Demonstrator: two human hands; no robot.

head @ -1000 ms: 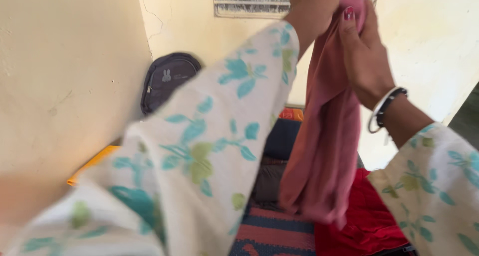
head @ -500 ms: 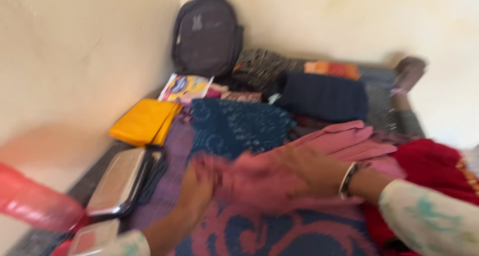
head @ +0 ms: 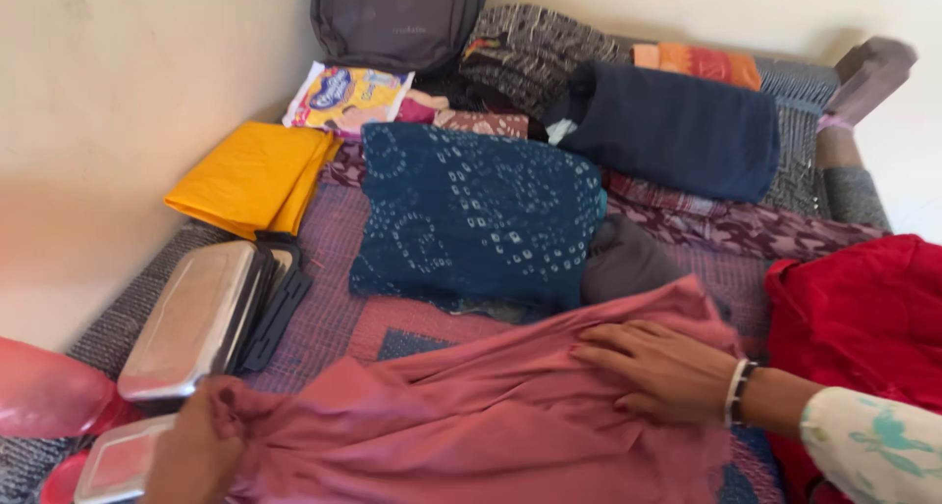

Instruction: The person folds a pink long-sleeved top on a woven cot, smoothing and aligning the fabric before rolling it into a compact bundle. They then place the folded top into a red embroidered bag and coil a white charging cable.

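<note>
I am seeing a folded yellow cloth (head: 253, 175) lying beside the wall, with a steel lunch box (head: 196, 318) sitting just in front of it. A dark blue dotted garment (head: 476, 214) is lying mid-bed, a backpack (head: 397, 15) is leaning at the head, and a red garment (head: 863, 318) is resting at the right.

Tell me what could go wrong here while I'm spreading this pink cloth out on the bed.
Your left hand grips the pink cloth right beside the steel lunch box and a small lidded container; a tug that way might knock them. Your right hand presses the cloth flat near the red garment and blue dotted fabric, so its edge could drag over those and rumple them.
</note>
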